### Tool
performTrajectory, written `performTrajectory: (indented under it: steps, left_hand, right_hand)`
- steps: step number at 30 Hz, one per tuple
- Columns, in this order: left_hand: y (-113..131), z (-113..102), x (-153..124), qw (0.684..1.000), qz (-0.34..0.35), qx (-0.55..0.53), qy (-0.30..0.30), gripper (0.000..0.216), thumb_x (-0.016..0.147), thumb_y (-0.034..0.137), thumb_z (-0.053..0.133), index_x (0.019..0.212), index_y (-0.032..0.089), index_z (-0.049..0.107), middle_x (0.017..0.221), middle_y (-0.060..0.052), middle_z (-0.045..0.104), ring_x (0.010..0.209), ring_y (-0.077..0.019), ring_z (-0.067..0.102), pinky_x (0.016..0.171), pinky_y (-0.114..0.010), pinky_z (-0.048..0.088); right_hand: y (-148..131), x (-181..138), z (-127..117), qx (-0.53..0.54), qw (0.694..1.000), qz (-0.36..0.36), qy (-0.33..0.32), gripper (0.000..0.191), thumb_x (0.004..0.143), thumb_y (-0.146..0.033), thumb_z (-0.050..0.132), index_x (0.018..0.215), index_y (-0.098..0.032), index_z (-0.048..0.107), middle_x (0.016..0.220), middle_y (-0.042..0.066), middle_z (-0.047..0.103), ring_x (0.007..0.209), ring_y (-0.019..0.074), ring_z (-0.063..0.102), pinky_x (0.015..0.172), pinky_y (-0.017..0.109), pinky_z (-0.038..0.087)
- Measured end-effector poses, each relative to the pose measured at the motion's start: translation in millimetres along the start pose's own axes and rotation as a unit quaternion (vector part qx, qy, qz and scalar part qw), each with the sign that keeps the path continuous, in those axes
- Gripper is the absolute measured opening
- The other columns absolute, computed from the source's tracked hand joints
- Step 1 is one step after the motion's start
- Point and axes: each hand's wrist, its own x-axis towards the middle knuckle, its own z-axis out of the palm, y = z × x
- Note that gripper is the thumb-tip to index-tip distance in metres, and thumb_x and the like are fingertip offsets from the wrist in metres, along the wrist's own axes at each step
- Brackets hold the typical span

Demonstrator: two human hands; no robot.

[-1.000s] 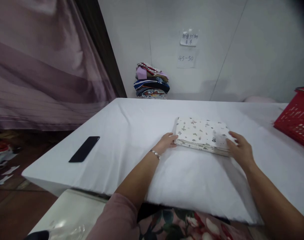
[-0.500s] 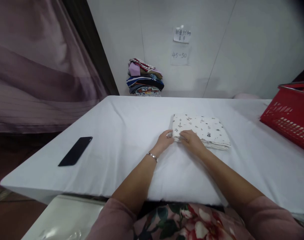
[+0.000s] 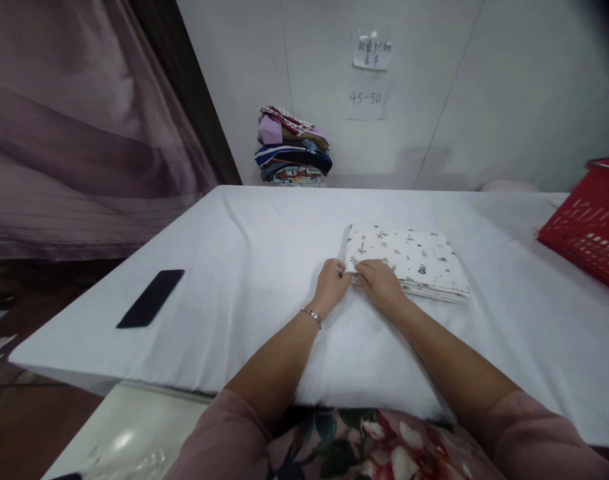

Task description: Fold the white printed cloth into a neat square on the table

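though the printed cloth [image 3: 409, 257] already lies folded flat near the middle of the table [image 3: 264, 267], the left hand [image 3: 331, 285] and right hand [image 3: 379, 283] both pinch its near left corner with curled fingers, so that corner looks not yet squared.

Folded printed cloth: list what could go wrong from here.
1. The left hand and right hand are both at the near left corner of the folded printed cloth; lifting there alone could let its layers slide apart.
2. Its right end is unheld, so a pull may drag it askew and wrinkle the white tablecloth.
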Motion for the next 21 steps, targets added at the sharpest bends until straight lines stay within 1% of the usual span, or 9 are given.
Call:
performTrajectory:
  steps: [3,6,12,16,21]
  left_hand:
    - [0.4,0.1,0.7,1.000,-0.007,-0.010,0.003,0.010,0.070,0.015,0.055,0.079,0.019,0.051,0.086,0.001,0.054,0.061,-0.0069,0.049,0.062,-0.021,0.040]
    - [1.3,-0.8,0.2,0.999,-0.032,-0.033,-0.001,0.010,0.069,0.015,0.056,0.079,0.019,0.053,0.080,0.001,0.055,0.060,-0.0072,0.050,0.060,-0.021,0.041]
    - [0.2,-4.4,-0.3,0.988,-0.095,-0.115,-0.036,0.013,0.070,0.019,0.056,0.084,0.019,0.056,0.070,0.002,0.057,0.056,-0.0078,0.053,0.053,-0.019,0.043]
    - [-1.5,-5.8,1.8,0.979,-0.123,-0.155,-0.048,0.015,0.067,0.016,0.058,0.082,0.017,0.057,0.073,0.001,0.059,0.057,-0.0077,0.055,0.054,-0.019,0.045]
    - [-1.9,-5.1,2.8,0.977,-0.126,-0.164,-0.044,0.017,0.067,0.018,0.060,0.085,0.016,0.058,0.076,-0.002,0.061,0.061,-0.0090,0.056,0.056,-0.020,0.047]
  right_hand:
    - [1.8,-0.8,1.6,0.004,1.000,-0.002,0.004,0.024,0.088,-0.020,0.043,0.103,-0.016,0.063,0.100,0.009,0.063,0.093,0.0218,0.052,0.081,0.032,0.037]
    - [1.1,-0.4,1.0,0.008,1.000,-0.002,0.005,0.025,0.089,-0.020,0.042,0.102,-0.016,0.063,0.100,0.009,0.063,0.092,0.0217,0.052,0.080,0.032,0.037]
    - [-2.5,0.9,0.8,0.017,1.000,0.012,0.012,0.025,0.089,-0.021,0.041,0.101,-0.017,0.063,0.100,0.009,0.063,0.092,0.0214,0.051,0.079,0.032,0.037]
    - [-3.1,2.2,1.5,0.004,1.000,0.016,-0.005,0.024,0.089,-0.021,0.041,0.101,-0.017,0.062,0.099,0.008,0.062,0.092,0.0210,0.050,0.079,0.031,0.036]
    - [-7.1,7.1,-0.6,-0.031,0.999,0.011,-0.029,0.024,0.088,-0.020,0.044,0.107,-0.018,0.058,0.100,0.009,0.061,0.091,0.0207,0.049,0.078,0.031,0.035]
